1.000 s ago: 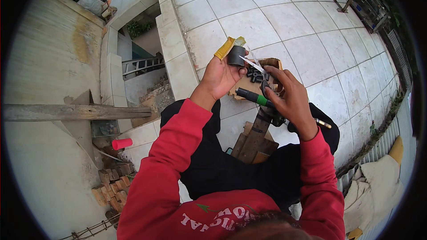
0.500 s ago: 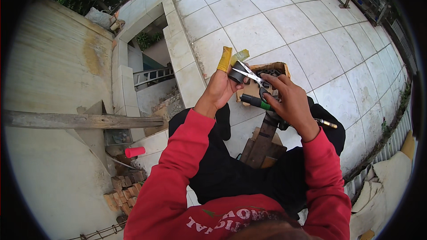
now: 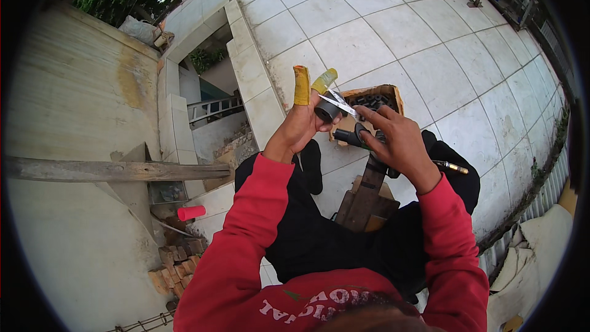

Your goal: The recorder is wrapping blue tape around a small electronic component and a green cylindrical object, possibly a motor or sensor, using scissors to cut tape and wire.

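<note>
My left hand (image 3: 302, 128), with yellow wraps on two raised fingers, grips a short dark cylinder (image 3: 326, 110). My right hand (image 3: 398, 144) holds a cutting tool by its dark handle (image 3: 346, 137). The tool's thin silver blade (image 3: 342, 104) lies across the end of the cylinder. Both hands are raised in front of me, just above an open cardboard box (image 3: 393, 93) with several similar dark pieces in it. I sit on the tiled floor in red sleeves and dark trousers.
A wooden block (image 3: 367, 200) stands between my legs. A thin brass-tipped rod (image 3: 452, 167) lies by my right knee. To the left are a drop to a lower level with a low tiled wall (image 3: 249, 71), a long plank (image 3: 104, 171), a red cup (image 3: 192, 212) and stacked bricks (image 3: 178, 261).
My right fingers have spread over the tool and now cover its green part. The blade stays on the cylinder as the left hand turns it slightly.
</note>
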The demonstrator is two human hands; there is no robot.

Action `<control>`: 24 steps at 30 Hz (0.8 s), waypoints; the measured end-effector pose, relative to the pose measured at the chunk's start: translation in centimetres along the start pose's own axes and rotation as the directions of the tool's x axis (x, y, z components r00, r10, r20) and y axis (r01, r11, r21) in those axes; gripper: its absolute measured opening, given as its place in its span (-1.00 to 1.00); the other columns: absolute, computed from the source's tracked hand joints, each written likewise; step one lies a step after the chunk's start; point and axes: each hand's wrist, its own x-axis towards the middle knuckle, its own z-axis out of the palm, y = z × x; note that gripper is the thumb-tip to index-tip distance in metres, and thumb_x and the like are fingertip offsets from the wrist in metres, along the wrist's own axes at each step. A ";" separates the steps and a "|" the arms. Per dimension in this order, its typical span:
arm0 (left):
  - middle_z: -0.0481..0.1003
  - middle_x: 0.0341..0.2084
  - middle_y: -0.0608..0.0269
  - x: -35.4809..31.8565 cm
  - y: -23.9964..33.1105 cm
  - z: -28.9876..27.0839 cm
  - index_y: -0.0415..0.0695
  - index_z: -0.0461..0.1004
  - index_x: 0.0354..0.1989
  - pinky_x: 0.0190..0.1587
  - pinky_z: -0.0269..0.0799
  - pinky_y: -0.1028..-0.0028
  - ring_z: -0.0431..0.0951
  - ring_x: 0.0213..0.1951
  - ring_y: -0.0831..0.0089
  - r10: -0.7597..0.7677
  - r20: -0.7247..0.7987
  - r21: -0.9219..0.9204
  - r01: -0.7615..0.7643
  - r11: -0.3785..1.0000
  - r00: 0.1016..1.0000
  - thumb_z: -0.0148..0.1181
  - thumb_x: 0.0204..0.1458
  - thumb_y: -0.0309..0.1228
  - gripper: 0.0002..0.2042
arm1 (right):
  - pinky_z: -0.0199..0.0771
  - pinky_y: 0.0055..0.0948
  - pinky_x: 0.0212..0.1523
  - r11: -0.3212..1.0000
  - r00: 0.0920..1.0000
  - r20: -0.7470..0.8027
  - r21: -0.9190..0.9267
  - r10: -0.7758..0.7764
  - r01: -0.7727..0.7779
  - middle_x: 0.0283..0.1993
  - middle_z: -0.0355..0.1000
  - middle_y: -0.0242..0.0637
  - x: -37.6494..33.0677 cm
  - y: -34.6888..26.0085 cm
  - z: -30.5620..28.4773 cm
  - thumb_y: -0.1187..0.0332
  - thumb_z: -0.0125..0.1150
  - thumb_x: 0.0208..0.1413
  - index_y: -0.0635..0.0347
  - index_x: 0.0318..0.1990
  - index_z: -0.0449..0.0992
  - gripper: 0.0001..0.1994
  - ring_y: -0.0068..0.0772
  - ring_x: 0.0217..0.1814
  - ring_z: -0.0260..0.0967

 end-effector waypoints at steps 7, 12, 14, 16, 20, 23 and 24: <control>0.41 -0.46 0.32 0.1 -1.2 -1.0 -0.21 0.41 0.08 -0.50 0.12 0.61 0.33 -0.47 0.62 0.109 -0.050 0.091 -0.104 0.990 0.993 -0.29 0.42 0.21 -0.35 | 0.47 -0.21 -0.38 0.996 0.996 -0.018 0.013 -0.091 0.091 -0.33 0.49 -0.22 0.5 -0.2 0.4 0.32 0.32 0.18 0.00 0.27 0.52 -0.53 -0.12 -0.35 0.49; 0.37 -0.49 0.35 0.0 -1.8 -0.9 -0.24 0.42 0.03 -0.55 0.05 0.63 0.28 -0.50 0.66 0.164 -0.133 0.126 -0.147 0.981 0.977 -0.21 0.31 0.33 -0.26 | 0.51 -0.17 -0.27 0.986 0.998 -0.039 0.159 -0.041 0.047 -0.22 0.57 -0.12 0.7 0.2 1.8 0.31 0.28 0.23 0.09 0.24 0.51 -0.58 -0.03 -0.23 0.55; 0.36 -0.51 0.36 0.0 -2.2 -1.5 -0.24 0.42 0.02 -0.56 0.03 0.64 0.26 -0.51 0.67 0.220 -0.206 0.147 -0.192 0.970 0.954 -0.19 0.26 0.38 -0.23 | 0.53 -0.15 -0.21 0.969 0.999 -0.039 0.245 -0.003 0.013 -0.15 0.61 -0.07 0.8 -0.3 1.9 0.28 0.26 0.26 0.11 0.23 0.50 -0.60 0.02 -0.16 0.58; 0.39 -0.51 0.36 0.0 -2.1 -2.5 -0.19 0.37 0.11 -0.56 0.07 0.64 0.28 -0.55 0.69 0.231 -0.085 0.136 -0.219 0.966 0.969 0.00 0.09 0.42 -0.18 | 0.54 -0.14 -0.16 0.927 0.984 0.104 0.335 0.143 -0.170 -0.18 0.60 -0.06 0.8 -1.3 1.4 0.26 0.24 0.27 0.11 0.26 0.45 -0.57 0.07 -0.17 0.57; 0.38 -0.52 0.37 0.1 -2.6 -2.1 -0.18 0.37 0.11 -0.58 0.05 0.62 0.28 -0.57 0.68 0.272 -0.146 0.164 -0.248 0.955 0.951 0.01 0.11 0.40 -0.20 | 0.54 -0.15 -0.14 0.927 0.990 0.088 0.352 0.107 -0.132 -0.14 0.59 -0.08 0.5 -1.2 1.9 0.21 0.26 0.25 0.07 0.27 0.42 -0.54 0.06 -0.16 0.57; 0.38 -0.53 0.38 0.0 -2.6 -1.6 -0.17 0.38 0.09 -0.58 0.06 0.62 0.29 -0.57 0.67 0.270 -0.242 0.130 -0.245 0.961 0.932 -0.01 0.14 0.39 -0.23 | 0.54 -0.14 -0.15 0.946 0.992 0.096 0.306 0.084 -0.109 -0.09 0.56 -0.11 0.5 -1.5 1.7 0.17 0.28 0.23 0.05 0.26 0.43 -0.52 0.04 -0.14 0.55; 0.35 -0.55 0.39 0.0 -2.5 -1.4 -0.18 0.40 0.01 -0.59 0.04 0.62 0.26 -0.57 0.68 0.268 -0.229 0.153 -0.238 0.959 0.936 -0.09 0.13 0.43 -0.22 | 0.53 -0.17 -0.14 0.962 0.993 0.099 0.259 0.062 -0.086 -0.04 0.55 -0.13 0.4 -1.4 1.7 0.19 0.29 0.21 0.07 0.27 0.43 -0.51 -0.01 -0.14 0.55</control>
